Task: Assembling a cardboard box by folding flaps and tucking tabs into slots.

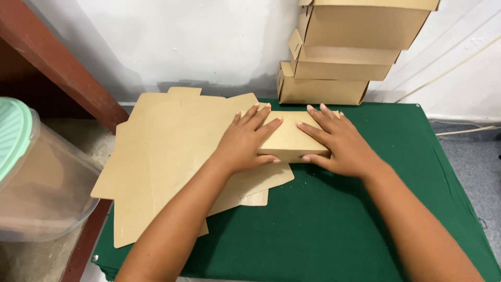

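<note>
Pressing: both hands lie flat, fingers spread, on a small closed brown cardboard box [290, 137]; neither hand grips it.
Landmark: the brown cardboard box, standing on the green cloth-covered counter [334, 224], is the reference for every place below.
Left hand [244, 142]: palm down on the box's left end, fingers reaching over its top, thumb at its near edge.
Right hand [338, 141]: palm down on the box's right end, fingers splayed wide across the top, thumb against the near face.
Box condition: top appears folded shut and level; whether its flaps are tucked in cannot be told, since the hands cover the ends.
Flat stock: a pile of unfolded brown cardboard blanks [167, 156] lies left of the box, partly beneath it and the left forearm, overhanging the counter's left edge.
Finished stock: a stack of three folded brown cardboard boxes [339, 57] stands behind the box, against the white wall [156, 47].
Container: a clear plastic tub with a pale green lid [36, 172] sits far left of the box, off the counter.
Frame: a reddish-brown wooden beam [57, 62] slants behind the tub, left of the box.
Progress, as judged: three boxes look complete, a fourth seems nearly formed under the hands, and several blanks remain unfolded.
</note>
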